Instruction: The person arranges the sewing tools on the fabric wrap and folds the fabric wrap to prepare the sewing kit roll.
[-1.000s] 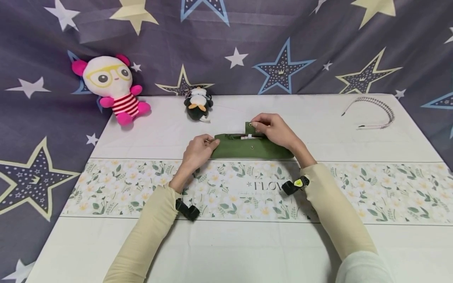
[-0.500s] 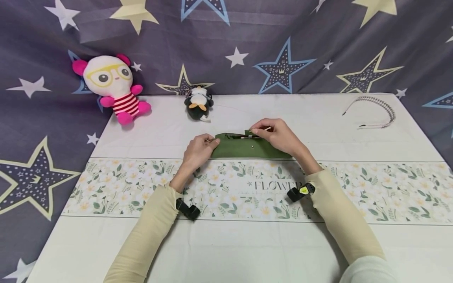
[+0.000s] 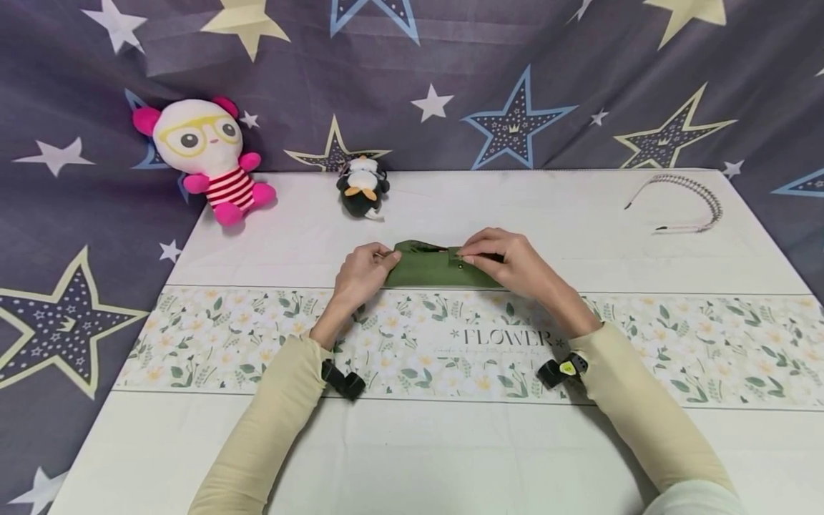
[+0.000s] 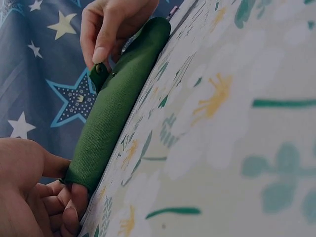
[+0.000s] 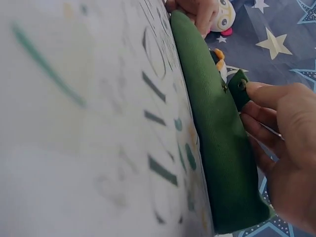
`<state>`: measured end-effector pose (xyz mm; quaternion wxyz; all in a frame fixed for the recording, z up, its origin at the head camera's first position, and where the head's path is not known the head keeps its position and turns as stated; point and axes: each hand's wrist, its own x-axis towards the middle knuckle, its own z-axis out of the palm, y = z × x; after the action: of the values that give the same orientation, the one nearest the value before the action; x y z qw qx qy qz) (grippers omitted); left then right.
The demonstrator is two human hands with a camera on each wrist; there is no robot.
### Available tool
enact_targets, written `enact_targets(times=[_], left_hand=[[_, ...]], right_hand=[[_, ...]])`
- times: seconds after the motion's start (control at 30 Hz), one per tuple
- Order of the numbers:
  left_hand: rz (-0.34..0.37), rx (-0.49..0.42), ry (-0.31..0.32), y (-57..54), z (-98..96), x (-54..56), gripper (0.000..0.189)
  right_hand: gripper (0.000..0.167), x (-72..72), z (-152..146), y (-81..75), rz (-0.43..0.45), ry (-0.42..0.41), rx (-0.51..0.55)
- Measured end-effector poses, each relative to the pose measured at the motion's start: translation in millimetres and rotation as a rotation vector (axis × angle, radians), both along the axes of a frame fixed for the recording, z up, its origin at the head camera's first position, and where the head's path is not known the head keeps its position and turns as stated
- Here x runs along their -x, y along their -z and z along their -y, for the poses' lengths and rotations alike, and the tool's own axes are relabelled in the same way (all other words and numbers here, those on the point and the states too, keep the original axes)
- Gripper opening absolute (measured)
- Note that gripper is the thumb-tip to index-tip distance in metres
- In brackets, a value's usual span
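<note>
A green fabric pouch [image 3: 425,270] lies lengthwise across the table, just behind the printed flower band. My left hand [image 3: 364,274] pinches its left end between thumb and fingers. At the middle of the opening my right hand [image 3: 508,259] pinches a small snap flap [image 4: 98,74] between thumb and fingertips. In the right wrist view the flap's metal snap shows beside the thumb, and the matching snap stud [image 5: 224,87] sits on the pouch's front, a short gap away. The right part of the pouch's opening is hidden behind my right hand in the head view.
At the back left sits a pink and white plush toy [image 3: 212,161] with yellow glasses. A penguin plush [image 3: 362,187] stands behind the pouch. A headband [image 3: 692,197] lies at the back right. A star-printed cloth [image 3: 412,79] hangs along the table's rear edge.
My right hand has brought the flap forward and down over the pouch's opening toward the front stud. The pale item seen in the opening is now covered. My left hand stays in place.
</note>
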<state>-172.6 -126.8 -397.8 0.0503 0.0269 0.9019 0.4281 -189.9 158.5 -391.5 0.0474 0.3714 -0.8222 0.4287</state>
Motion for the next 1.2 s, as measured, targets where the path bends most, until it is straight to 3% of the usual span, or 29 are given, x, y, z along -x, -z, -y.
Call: enact_targets(times=[0.4, 0.73, 1.2], left_hand=[[0.005, 0.006, -0.002, 0.3, -0.6, 0.1, 0.032], [-0.001, 0.008, -0.01, 1.1, -1.4, -0.2, 0.031], [0.015, 0.012, -0.006, -2.2, -1.8, 0.2, 0.031]], right_hand=[[0.023, -4.0, -5, 6.9, -0.358, -0.099, -0.092], [0.026, -5.1, -7, 10.2, -0.418, -0.108, -0.146], [0.038, -28.7, 5, -7.9, -0.759, -0.002, -0.637]])
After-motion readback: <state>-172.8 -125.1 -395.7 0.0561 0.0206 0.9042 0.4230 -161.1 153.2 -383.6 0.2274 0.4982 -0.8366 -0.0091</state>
